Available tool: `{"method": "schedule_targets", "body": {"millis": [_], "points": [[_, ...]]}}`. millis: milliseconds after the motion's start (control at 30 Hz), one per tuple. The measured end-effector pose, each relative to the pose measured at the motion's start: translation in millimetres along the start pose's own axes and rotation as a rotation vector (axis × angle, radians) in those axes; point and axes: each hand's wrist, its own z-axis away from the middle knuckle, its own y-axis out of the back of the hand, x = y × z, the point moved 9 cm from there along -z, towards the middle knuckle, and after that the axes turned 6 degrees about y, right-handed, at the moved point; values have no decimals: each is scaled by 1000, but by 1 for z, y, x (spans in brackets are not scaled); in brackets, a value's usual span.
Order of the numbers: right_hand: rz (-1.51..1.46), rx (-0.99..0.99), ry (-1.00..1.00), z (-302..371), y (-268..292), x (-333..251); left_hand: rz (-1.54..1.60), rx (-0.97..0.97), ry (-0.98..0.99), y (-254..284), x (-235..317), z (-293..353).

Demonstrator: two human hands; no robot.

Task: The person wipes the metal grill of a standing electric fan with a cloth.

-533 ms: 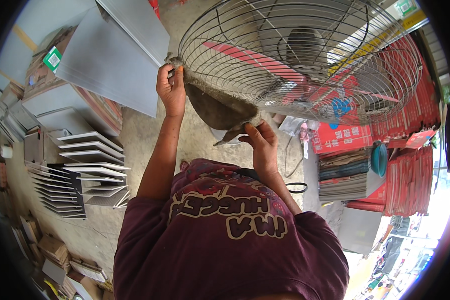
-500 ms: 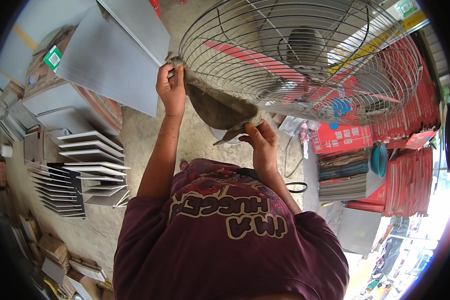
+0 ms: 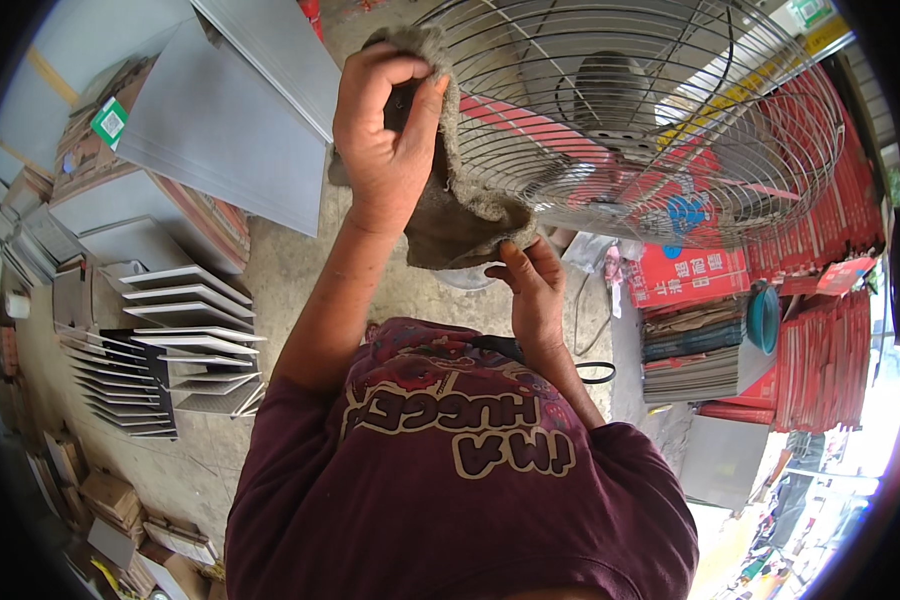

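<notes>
A dirty grey-brown cloth [image 3: 470, 220] hangs between my two hands, against the near left side of a large wire-caged fan [image 3: 630, 130]. My left hand [image 3: 390, 130] pinches the cloth's upper end, thumb and fingers closed on it beside the left rim of the cage. Lower down, my right hand [image 3: 532, 285] grips the other end between thumb and fingers, just below the cage. Red blades and a dark motor show through the wires. Part of the cloth behind my left hand is hidden.
Large grey panels [image 3: 230, 120] lean at the upper left. Below them stands a rack of tile samples [image 3: 195, 330]. Red cartons [image 3: 690, 275] and upright stacked tiles [image 3: 820, 360] fill the right side, with a teal basin [image 3: 761, 320] among them.
My left hand has risen and shifted right, drawing its end of the cloth up over the cage's left rim. My right hand has moved slightly right, still gripping its end.
</notes>
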Motion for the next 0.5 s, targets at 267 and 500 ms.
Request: {"method": "schedule_targets", "body": {"millis": [267, 500], "points": [[0, 20, -11, 1, 5, 6, -116, 83, 52, 23, -44, 35], [5, -3, -47, 2, 6, 15, -21, 102, 432, 44, -134, 86]]}}
